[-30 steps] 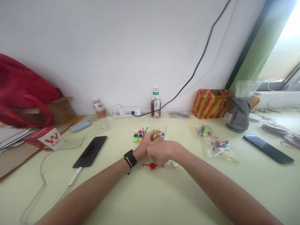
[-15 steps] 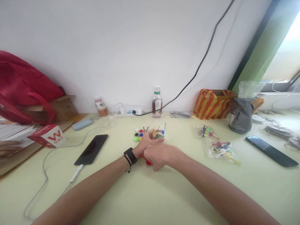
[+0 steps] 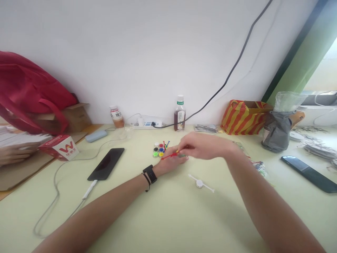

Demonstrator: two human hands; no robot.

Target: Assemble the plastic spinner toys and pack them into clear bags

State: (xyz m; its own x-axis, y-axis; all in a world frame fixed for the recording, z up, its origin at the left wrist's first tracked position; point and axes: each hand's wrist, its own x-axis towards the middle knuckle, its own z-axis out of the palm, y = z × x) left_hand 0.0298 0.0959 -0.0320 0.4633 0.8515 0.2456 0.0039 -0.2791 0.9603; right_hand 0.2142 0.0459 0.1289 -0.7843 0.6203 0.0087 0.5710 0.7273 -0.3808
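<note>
My right hand (image 3: 196,146) pinches a thin red plastic stick piece (image 3: 171,155) above the back of my left hand (image 3: 171,164). The fingers of my left hand curl away from me, partly hidden behind my right hand; what they hold does not show clearly. Beyond my left hand stand small round pieces (image 3: 158,150) in several colours, with red, blue and green sticks (image 3: 166,144) beside them. On the table in front of my right forearm lies a white piece (image 3: 199,183) with a round middle and two thin arms.
Bags of coloured parts (image 3: 259,168) lie right, partly behind my forearm. Phones (image 3: 106,163) (image 3: 308,174) rest on both sides. Bottles (image 3: 179,114) (image 3: 116,117), a power strip (image 3: 150,123) and a striped bag (image 3: 243,117) line the wall. Another person's hand (image 3: 15,154) is left, near a red-white box (image 3: 58,147).
My right hand has lifted and moved away from me, carrying the red piece over my left hand. The white piece on the table has come into sight. The view has shifted slightly.
</note>
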